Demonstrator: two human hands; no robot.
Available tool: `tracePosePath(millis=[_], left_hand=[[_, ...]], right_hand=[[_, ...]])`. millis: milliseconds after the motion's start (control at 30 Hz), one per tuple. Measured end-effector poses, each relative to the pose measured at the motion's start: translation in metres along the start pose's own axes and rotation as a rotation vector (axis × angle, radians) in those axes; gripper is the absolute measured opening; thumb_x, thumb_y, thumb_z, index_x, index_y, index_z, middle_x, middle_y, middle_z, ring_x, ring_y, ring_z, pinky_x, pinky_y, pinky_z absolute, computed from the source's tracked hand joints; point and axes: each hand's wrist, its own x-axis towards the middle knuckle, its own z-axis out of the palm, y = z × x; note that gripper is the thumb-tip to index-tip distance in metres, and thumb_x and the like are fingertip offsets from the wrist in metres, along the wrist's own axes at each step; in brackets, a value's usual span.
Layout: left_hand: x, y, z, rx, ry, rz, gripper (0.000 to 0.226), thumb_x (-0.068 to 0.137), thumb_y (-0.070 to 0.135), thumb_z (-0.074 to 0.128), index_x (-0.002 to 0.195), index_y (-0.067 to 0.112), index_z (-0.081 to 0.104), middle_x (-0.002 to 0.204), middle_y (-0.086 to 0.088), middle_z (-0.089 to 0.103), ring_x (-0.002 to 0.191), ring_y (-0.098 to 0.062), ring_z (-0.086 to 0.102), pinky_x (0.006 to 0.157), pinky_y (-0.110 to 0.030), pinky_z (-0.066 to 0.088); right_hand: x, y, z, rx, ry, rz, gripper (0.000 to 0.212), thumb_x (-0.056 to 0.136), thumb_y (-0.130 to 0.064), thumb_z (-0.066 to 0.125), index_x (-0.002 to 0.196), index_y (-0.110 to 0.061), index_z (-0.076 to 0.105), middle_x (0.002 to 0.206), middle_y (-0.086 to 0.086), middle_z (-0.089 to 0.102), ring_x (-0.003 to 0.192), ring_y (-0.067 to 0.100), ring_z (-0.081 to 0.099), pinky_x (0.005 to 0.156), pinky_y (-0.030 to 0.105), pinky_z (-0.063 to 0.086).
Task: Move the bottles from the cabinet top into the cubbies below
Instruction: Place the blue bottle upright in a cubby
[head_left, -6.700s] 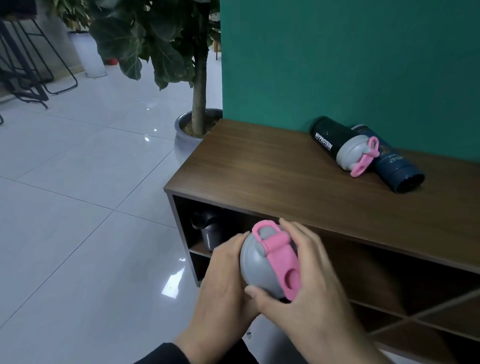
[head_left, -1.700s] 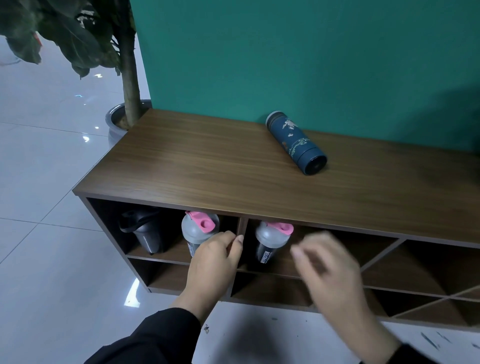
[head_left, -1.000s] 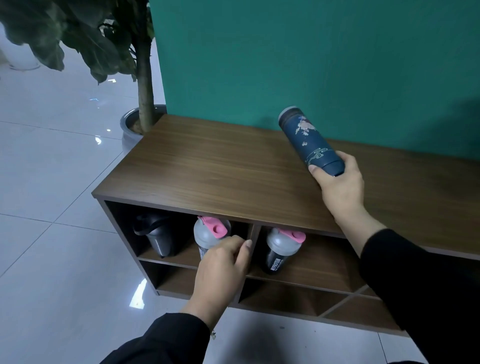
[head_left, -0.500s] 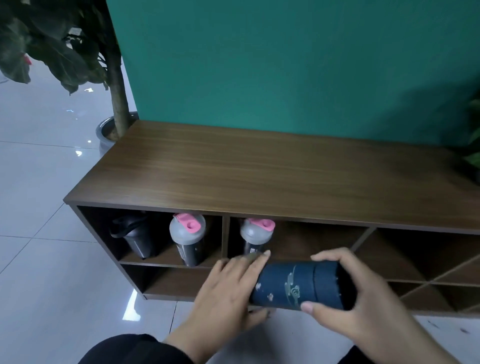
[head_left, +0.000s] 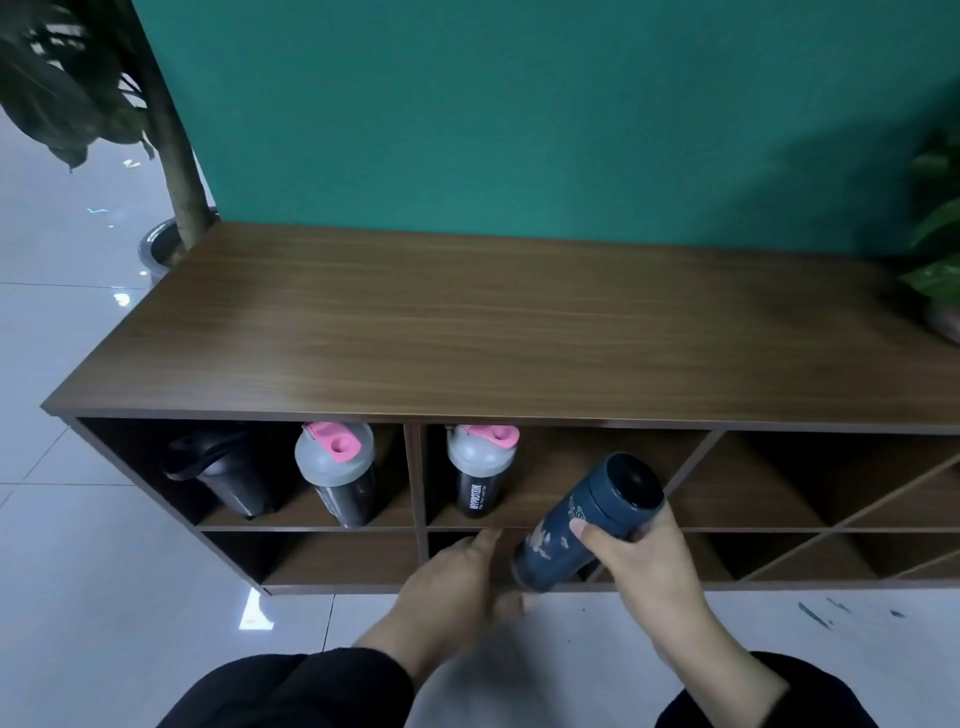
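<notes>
My right hand (head_left: 644, 561) grips a dark blue patterned bottle (head_left: 587, 519), tilted with its cap end up, in front of the cabinet's second upper cubby. My left hand (head_left: 452, 587) hovers just left of the bottle's lower end, fingers spread and blurred, holding nothing. A shaker with a grey lid and pink flap (head_left: 480, 470) stands in that same cubby. Another such shaker (head_left: 337, 475) and a black shaker (head_left: 228, 475) stand in the leftmost upper cubby. The wooden cabinet top (head_left: 493, 332) is bare.
A potted tree (head_left: 171, 156) stands at the cabinet's left end, and a leafy plant (head_left: 935, 260) sits at the right edge. A green wall (head_left: 519, 114) backs the cabinet. Diagonal-divided cubbies (head_left: 831, 499) lie to the right. The floor is white tile (head_left: 104, 597).
The blue bottle went from horizontal in both hands to tilted cap-up in my right hand alone. My left hand let go and slid down to the left.
</notes>
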Motion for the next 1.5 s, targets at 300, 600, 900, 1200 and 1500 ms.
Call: tracePosePath(millis=[300,600,900,1200,1500], left_hand=[[0.016,-0.009,0.0,0.072,0.047,-0.067,0.055,0.096,0.049,0.052,0.147,0.028,0.049,0.144,0.001,0.059,0.129,-0.025,0.058,0.102,-0.034,0.048],[0.044,0.012,0.008,0.023,0.019,-0.004,0.054,0.099,0.039,0.053,0.151,0.027,0.045,0.143,-0.002,0.062,0.129,-0.023,0.059,0.104,-0.033,0.048],[0.079,0.025,0.02,-0.112,-0.048,-0.017,0.065,0.098,0.027,0.056,0.158,0.023,0.033,0.156,-0.003,0.049,0.14,-0.02,0.05,0.113,-0.03,0.041],[0.121,0.047,0.037,-0.446,-0.04,-0.119,0.088,0.089,0.025,0.055,0.163,0.025,0.009,0.168,-0.001,0.027,0.152,-0.018,0.032,0.124,-0.04,0.03],[0.141,0.052,0.054,-0.737,-0.067,-0.066,0.089,0.076,0.041,0.055,0.158,0.037,0.023,0.147,0.01,0.058,0.134,-0.005,0.055,0.119,-0.038,0.039]], right_hand=[[0.068,0.018,-0.014,-0.099,-0.058,-0.034,0.065,0.071,-0.015,0.087,0.125,-0.029,0.053,0.113,-0.01,0.069,0.106,0.009,0.065,0.096,0.035,0.052],[0.112,0.023,-0.016,-0.15,-0.073,-0.054,0.069,0.073,-0.016,0.086,0.132,-0.024,0.05,0.12,-0.008,0.066,0.112,0.011,0.062,0.1,0.033,0.049],[0.128,0.024,-0.007,-0.185,-0.124,-0.035,0.056,0.077,-0.019,0.083,0.121,-0.025,0.049,0.121,-0.007,0.064,0.113,0.011,0.06,0.087,0.022,0.045],[0.129,0.043,-0.012,-0.086,-0.206,-0.035,0.067,0.072,-0.036,0.082,0.127,-0.049,0.046,0.126,-0.024,0.064,0.124,0.001,0.056,0.111,0.037,0.043],[0.11,0.068,0.013,-0.085,-0.001,0.11,0.076,0.078,-0.03,0.08,0.141,-0.028,0.038,0.131,-0.002,0.059,0.119,0.015,0.059,0.105,0.04,0.049]])
